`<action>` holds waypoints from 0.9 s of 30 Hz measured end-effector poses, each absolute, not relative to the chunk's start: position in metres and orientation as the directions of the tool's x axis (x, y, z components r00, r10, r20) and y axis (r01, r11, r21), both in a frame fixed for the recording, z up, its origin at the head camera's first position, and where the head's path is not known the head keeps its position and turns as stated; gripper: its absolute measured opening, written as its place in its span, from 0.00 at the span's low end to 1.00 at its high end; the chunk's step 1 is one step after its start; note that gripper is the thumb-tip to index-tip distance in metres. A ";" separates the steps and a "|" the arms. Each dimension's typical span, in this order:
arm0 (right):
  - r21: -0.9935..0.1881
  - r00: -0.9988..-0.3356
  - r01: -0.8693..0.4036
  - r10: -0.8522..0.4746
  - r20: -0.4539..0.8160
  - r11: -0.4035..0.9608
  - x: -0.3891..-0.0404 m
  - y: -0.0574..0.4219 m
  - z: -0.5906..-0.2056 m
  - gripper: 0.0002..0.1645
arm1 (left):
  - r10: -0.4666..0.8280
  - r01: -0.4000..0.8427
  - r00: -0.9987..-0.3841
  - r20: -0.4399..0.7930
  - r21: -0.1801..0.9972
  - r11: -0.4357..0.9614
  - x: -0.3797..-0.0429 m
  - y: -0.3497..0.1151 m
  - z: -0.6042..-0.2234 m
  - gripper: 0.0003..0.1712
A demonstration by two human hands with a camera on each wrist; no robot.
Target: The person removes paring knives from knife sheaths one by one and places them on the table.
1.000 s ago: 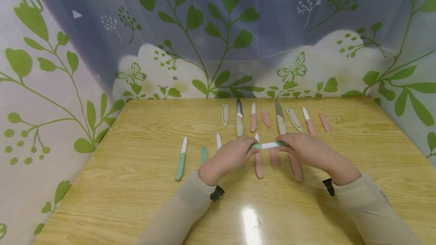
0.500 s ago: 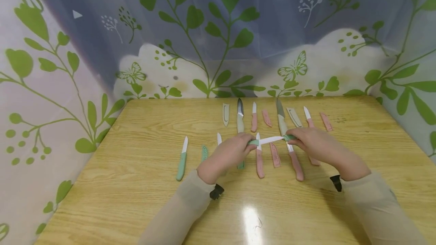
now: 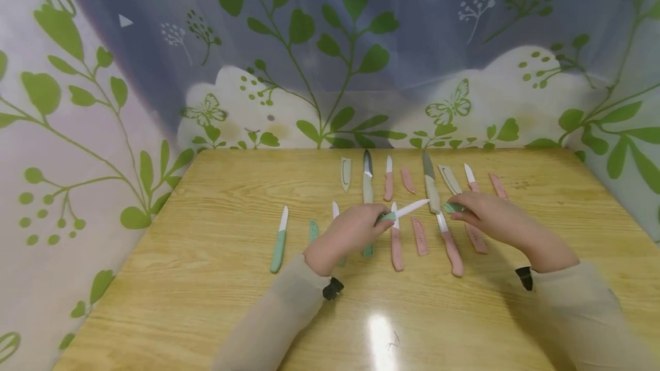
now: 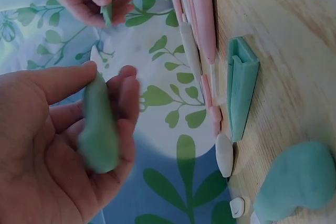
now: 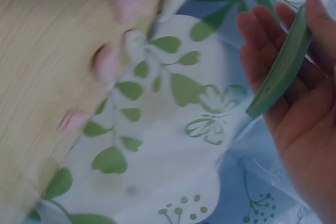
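Observation:
My left hand point(image 3: 353, 231) holds a paring knife point(image 3: 412, 208) by its green handle, the bare white blade pointing right and slightly away. In the left wrist view the handle lies between thumb and fingers. My right hand point(image 3: 495, 219) pinches a green blade sheath point(image 5: 283, 66), apart from the blade tip. Both hands are raised over the table. Below them lie pink-handled knives, one pink knife point(image 3: 396, 248) under the held blade, and a pink sheath point(image 3: 420, 236). Another green-handled knife, its blade point(image 3: 336, 209) showing, is partly hidden by my left hand.
At the front left lie a green knife point(image 3: 278, 248) and a green sheath point(image 3: 313, 231). A back row holds cream knives, one cream knife point(image 3: 368, 188) near a cream sheath point(image 3: 346, 174), plus small pink knives and sheaths. Behind the wooden table point(image 3: 222, 296) hangs a leaf-patterned curtain point(image 3: 289, 113).
The green sheath has come fully off the white blade as my right hand drew away to the right. The knife stays in my left hand, its blade now tilted further up.

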State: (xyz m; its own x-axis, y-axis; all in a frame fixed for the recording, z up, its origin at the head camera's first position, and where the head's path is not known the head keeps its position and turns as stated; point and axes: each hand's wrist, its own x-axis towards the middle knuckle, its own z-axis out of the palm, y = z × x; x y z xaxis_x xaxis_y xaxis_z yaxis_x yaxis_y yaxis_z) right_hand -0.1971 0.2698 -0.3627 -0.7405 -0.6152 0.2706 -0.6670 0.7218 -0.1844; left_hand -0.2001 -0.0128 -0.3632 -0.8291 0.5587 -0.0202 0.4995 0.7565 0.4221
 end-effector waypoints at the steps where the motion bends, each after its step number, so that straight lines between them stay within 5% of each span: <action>1: -0.177 -0.730 -0.677 -0.624 0.277 0.714 -0.198 0.275 -0.365 0.15 | 0.559 0.503 -0.828 -0.025 0.405 0.763 -0.201 -0.011 -0.363 0.15; 8: 0.034 -0.599 -0.757 -0.713 0.366 0.653 -0.206 0.320 -0.378 0.15 | 0.572 0.517 -0.814 -0.104 0.318 0.794 -0.206 0.009 -0.354 0.14; 15: 0.158 -0.539 -0.760 -0.748 0.387 0.630 -0.205 0.357 -0.383 0.16 | 0.579 0.534 -0.801 -0.152 0.258 0.806 -0.210 0.045 -0.341 0.16; 24: 0.204 -0.593 -0.737 -0.762 0.260 0.644 -0.190 0.396 -0.395 0.11 | 0.520 0.426 -0.820 -0.240 0.352 0.833 -0.214 0.100 -0.341 0.23; 27: 0.219 -0.600 -0.735 -0.766 0.232 0.642 -0.184 0.406 -0.399 0.26 | 0.494 0.377 -0.832 -0.253 0.395 0.838 -0.218 0.116 -0.343 0.24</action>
